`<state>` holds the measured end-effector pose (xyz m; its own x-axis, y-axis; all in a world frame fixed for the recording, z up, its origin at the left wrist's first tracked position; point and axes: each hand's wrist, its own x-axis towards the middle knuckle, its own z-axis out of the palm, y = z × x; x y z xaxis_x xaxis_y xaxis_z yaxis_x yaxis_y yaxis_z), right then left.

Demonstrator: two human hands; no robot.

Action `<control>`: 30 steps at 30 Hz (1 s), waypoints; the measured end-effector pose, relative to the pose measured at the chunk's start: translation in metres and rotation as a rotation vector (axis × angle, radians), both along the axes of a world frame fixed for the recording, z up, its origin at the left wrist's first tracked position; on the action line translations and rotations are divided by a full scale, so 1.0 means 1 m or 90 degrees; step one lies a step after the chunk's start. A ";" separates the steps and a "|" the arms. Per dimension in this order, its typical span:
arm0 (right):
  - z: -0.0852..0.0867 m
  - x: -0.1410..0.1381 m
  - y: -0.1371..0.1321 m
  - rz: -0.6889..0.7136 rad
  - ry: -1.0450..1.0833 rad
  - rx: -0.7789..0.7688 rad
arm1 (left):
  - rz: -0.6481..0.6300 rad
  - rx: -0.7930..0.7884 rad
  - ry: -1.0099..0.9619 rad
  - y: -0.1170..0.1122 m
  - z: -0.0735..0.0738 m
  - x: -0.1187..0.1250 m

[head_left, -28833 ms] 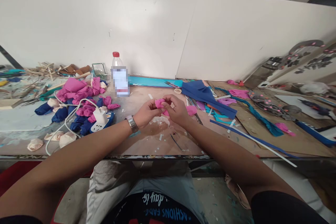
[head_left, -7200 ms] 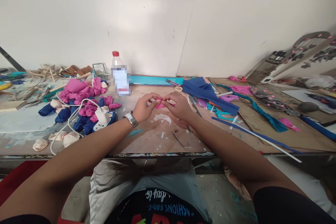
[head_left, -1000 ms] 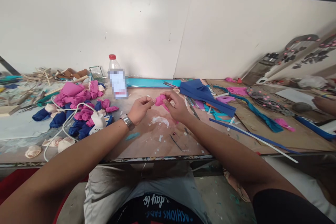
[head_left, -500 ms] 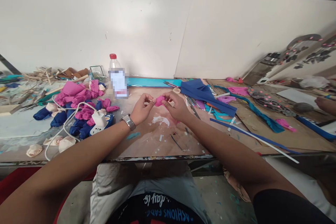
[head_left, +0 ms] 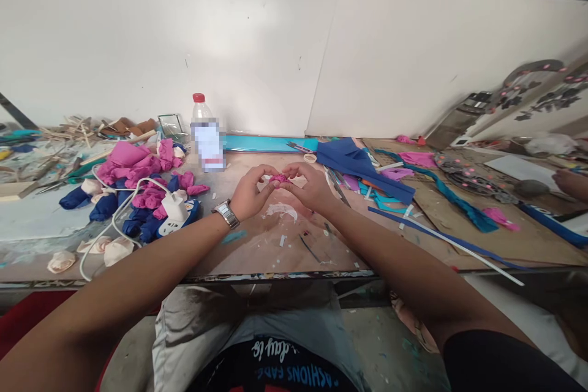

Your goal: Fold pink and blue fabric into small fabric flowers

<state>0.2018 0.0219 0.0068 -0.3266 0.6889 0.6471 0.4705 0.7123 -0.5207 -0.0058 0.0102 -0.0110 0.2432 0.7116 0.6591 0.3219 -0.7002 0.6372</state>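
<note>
A small pink crepe paper flower (head_left: 278, 178) is pinched between both hands above the middle of the table. My left hand (head_left: 252, 191), with a metal watch on its wrist, grips it from the left with thumb and fingers. From the right, my right hand (head_left: 307, 186) holds its other side, the fingertips of both hands almost meeting. Much of the flower is hidden by the fingers. Below the hands is a whitish smear (head_left: 281, 213) on the tabletop.
To the left lie pink paper flowers (head_left: 128, 162), blue and cream ones, and a power strip (head_left: 177, 214) with a white cable. A red-capped bottle (head_left: 199, 109) and a phone (head_left: 208, 144) stand behind. Blue paper (head_left: 356, 162) and scissors (head_left: 303, 150) lie right. A co-worker's hand (head_left: 572, 184) shows far right.
My hands have closed in around the pink flower, thumbs now nearer each other, and less of it shows. Things on the table have stayed put.
</note>
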 end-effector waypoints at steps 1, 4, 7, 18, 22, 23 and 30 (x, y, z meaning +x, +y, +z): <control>0.000 0.000 0.000 -0.001 0.005 0.000 | 0.003 0.005 0.001 -0.001 0.000 0.000; 0.001 0.000 -0.001 0.002 0.014 -0.001 | 0.006 0.004 -0.013 -0.001 0.001 0.001; 0.001 0.000 -0.002 0.006 0.016 0.002 | -0.007 -0.026 -0.063 0.000 0.000 0.001; 0.002 0.001 -0.001 -0.010 -0.010 0.043 | -0.029 -0.091 -0.081 0.003 -0.002 0.002; 0.001 0.001 -0.001 -0.008 -0.008 0.038 | -0.031 -0.105 -0.088 0.005 -0.004 0.002; 0.001 0.001 -0.001 -0.007 -0.007 0.036 | -0.029 -0.111 -0.096 0.005 -0.005 0.001; 0.001 0.002 0.001 0.021 -0.070 0.053 | -0.026 -0.116 -0.098 0.005 -0.003 0.001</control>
<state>0.2041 0.0227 0.0082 -0.4200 0.6215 0.6613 0.4970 0.7672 -0.4054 -0.0053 0.0151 -0.0145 0.1805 0.8137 0.5526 0.1855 -0.5799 0.7933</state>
